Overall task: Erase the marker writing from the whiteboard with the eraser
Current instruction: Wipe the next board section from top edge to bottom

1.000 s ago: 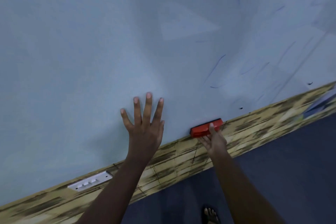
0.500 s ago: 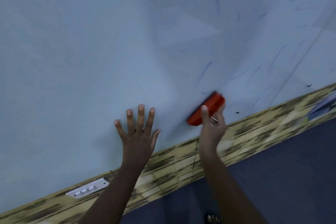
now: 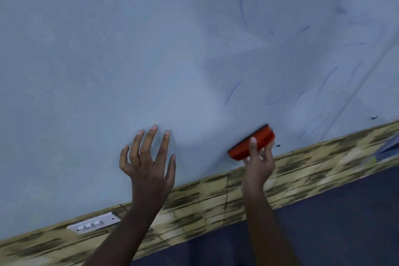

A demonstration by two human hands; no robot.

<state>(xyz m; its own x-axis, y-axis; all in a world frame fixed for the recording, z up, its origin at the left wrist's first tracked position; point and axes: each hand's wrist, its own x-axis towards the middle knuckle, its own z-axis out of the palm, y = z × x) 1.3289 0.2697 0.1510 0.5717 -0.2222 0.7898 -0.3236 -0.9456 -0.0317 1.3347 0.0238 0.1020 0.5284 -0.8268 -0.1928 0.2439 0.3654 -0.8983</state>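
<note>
Pale blue-white whiteboard (image 3: 129, 49) fills most of the view, bordered below by a worn yellowish wooden frame (image 3: 216, 196). Right hand (image 3: 259, 164) grips the red eraser (image 3: 251, 143): thumb across its back, remaining fingers curled around its far edge, eraser face pressed to the board just above the frame. Faint blue marker strokes (image 3: 232, 93) lie above and beyond the right fingertips. Left hand (image 3: 149, 162) has its fingers spread and slightly bent, holding nothing, with the fingertips (image 3: 153, 128) at the board surface. White plastic fitting (image 3: 94, 224) sits on the frame below the left wrist.
</note>
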